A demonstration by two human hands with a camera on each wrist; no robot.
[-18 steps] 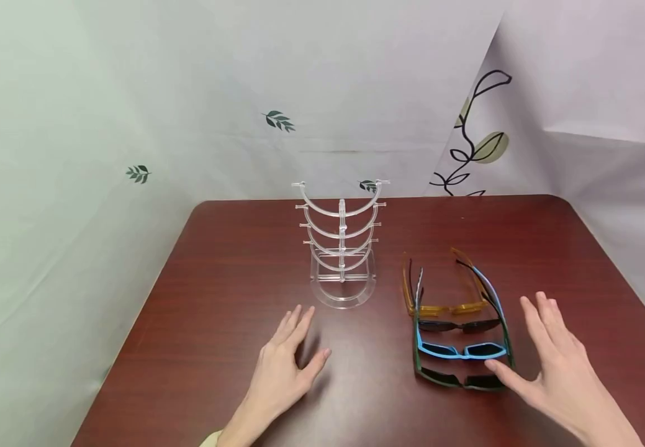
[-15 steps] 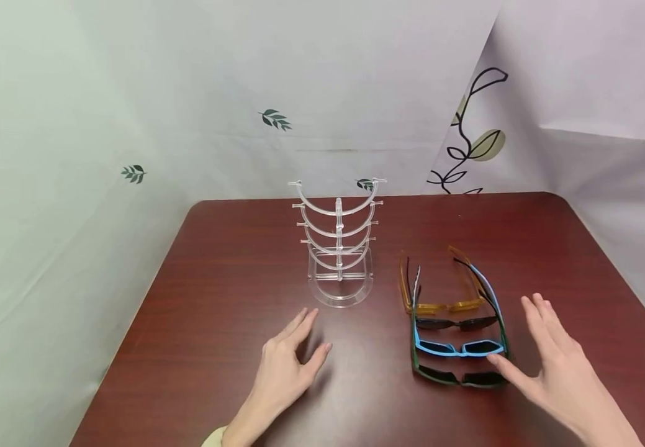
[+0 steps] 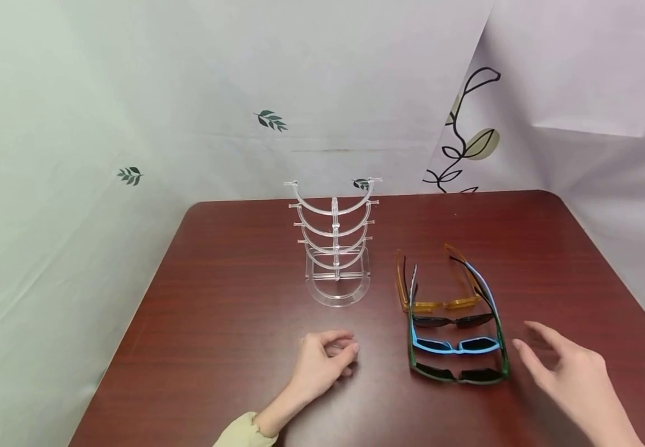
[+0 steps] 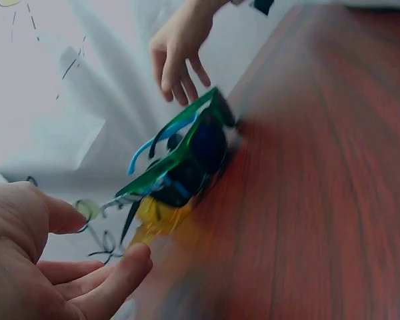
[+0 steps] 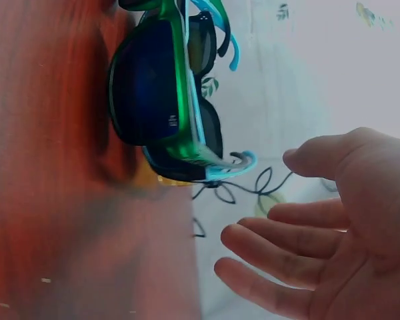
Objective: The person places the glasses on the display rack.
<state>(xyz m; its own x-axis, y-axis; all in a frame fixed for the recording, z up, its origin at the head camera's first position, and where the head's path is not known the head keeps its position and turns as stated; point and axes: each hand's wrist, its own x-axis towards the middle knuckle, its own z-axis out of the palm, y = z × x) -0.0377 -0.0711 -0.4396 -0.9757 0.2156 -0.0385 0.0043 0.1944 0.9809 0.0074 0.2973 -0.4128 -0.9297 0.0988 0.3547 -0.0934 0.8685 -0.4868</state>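
Four pairs of sunglasses stand one behind another on the table, temples pointing away: green-framed sunglasses (image 3: 481, 375) in front, then blue-framed sunglasses (image 3: 479, 346), black sunglasses (image 3: 474, 321) and amber sunglasses (image 3: 464, 303) at the back. Just right of them hovers my right hand (image 3: 576, 379), fingers relaxed and slightly bent, holding nothing. My left hand (image 3: 321, 366) is to their left, its fingers loosely curled and nothing in them. Beyond the left hand stands a clear plastic glasses display stand (image 3: 336, 248) with several curved arms, bearing no glasses.
The dark red wooden table (image 3: 216, 323) has rounded far corners. A pale cloth backdrop (image 3: 188, 81) with leaf prints hangs behind and along both sides.
My left hand has moved right and its straight fingers have curled loosely. My right hand has lowered slightly, fingers bending more, apart from the sunglasses. The view has shifted slightly; the glasses stay put.
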